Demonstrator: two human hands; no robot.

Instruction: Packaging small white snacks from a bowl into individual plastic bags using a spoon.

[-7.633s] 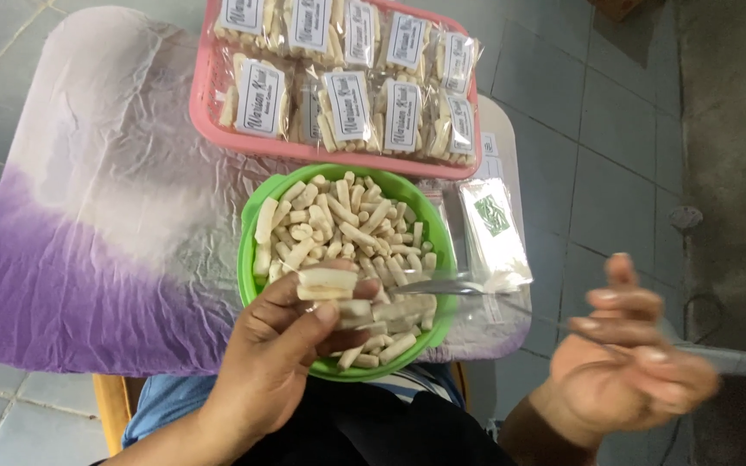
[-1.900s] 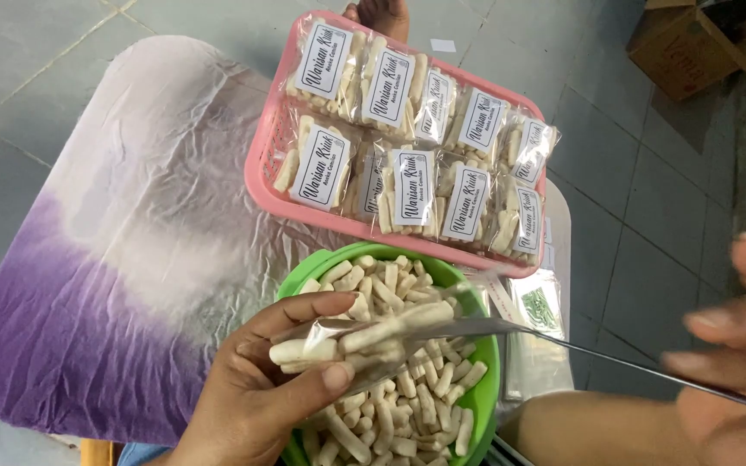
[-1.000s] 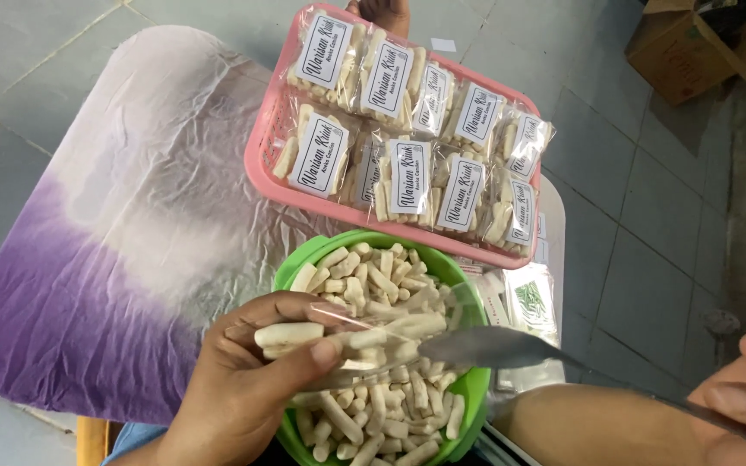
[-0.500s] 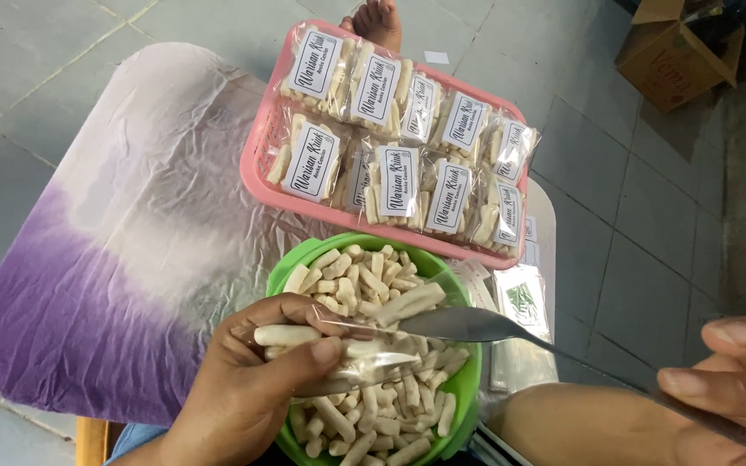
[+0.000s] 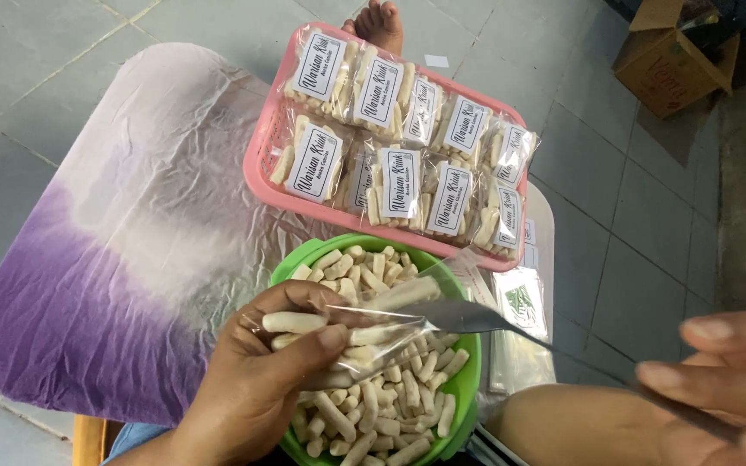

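My left hand [image 5: 256,380] grips a small clear plastic bag [image 5: 364,332] partly filled with pale snack sticks, held over a green bowl [image 5: 470,380] full of the same sticks. My right hand [image 5: 727,362], at the right edge, holds the handle of a long metal spoon [image 5: 468,317]. The spoon's bowl carries sticks and sits at the mouth of the bag.
A pink basket [image 5: 261,181] with several sealed, labelled snack packets stands behind the bowl on a white-and-purple cloth [image 5: 97,242]. Empty clear bags [image 5: 520,311] lie right of the bowl. A bare foot [image 5: 377,19] shows beyond the basket, a cardboard box [image 5: 671,56] on the tiled floor.
The spoon has scooped sticks from the bowl and come up to the bag's opening. The bag holds more sticks than at first. My left hand stays over the bowl.
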